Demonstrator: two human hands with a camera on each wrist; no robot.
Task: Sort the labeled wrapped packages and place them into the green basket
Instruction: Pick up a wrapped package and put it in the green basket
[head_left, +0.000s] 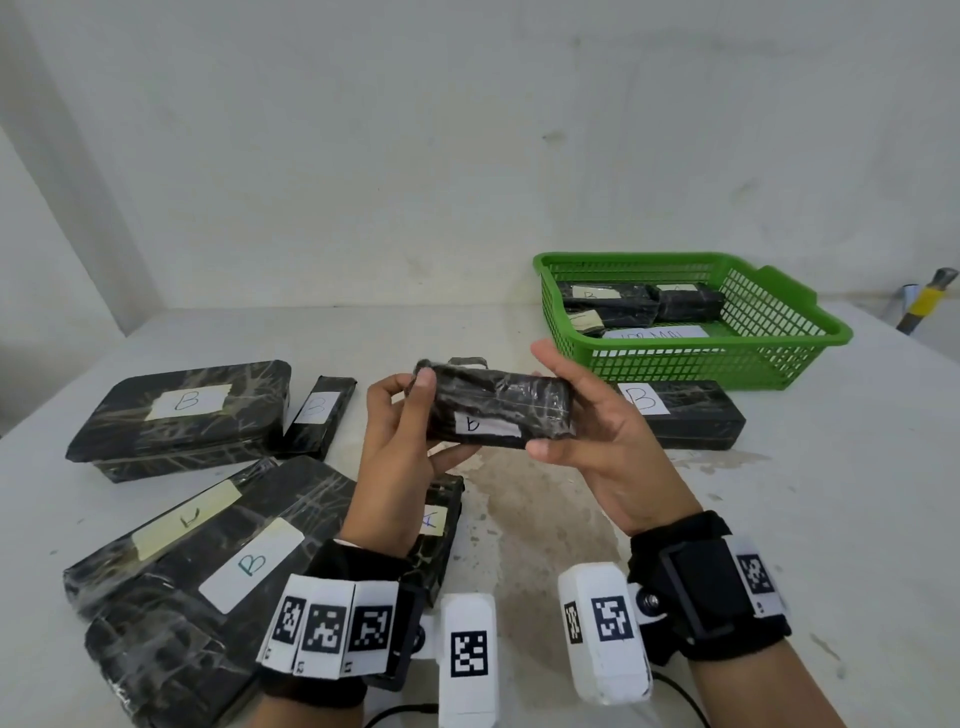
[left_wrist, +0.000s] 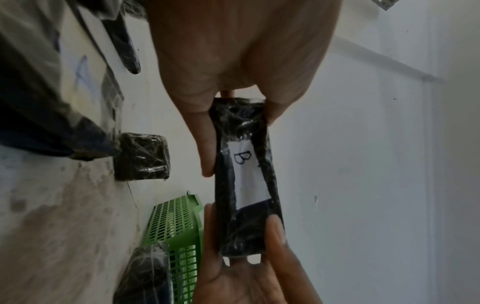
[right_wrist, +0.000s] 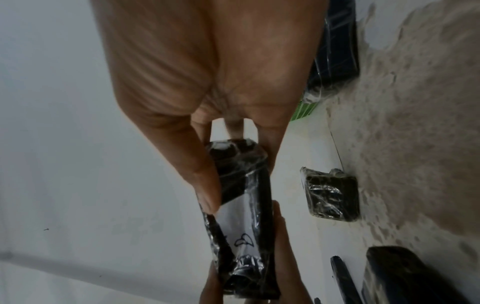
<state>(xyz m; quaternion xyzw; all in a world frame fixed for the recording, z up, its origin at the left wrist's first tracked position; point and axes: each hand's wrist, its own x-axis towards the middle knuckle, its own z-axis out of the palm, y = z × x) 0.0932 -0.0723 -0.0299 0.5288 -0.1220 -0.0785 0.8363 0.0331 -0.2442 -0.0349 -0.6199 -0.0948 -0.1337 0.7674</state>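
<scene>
On the left of the worktop (head_left: 857, 493) lie several black wrapped packages: a large one labelled B (head_left: 179, 415), a slim one (head_left: 318, 415) beside it, and nearer the person a stack whose labels read C (head_left: 187, 517) and B (head_left: 252, 564). The left hand (head_left: 400, 447) grasps the left end of a small package labelled B (head_left: 498, 413), thumb on its top edge and fingers curled beneath. This package is held level above the worktop, label toward the person, spanning the gap between both grips. The right hand (head_left: 597, 415) clasps its right end, fingers over the top, thumb under the lower edge. Behind that hand another B package (head_left: 685, 410) rests just in front of the green basket (head_left: 779, 358), which holds several wrapped packages.
</scene>
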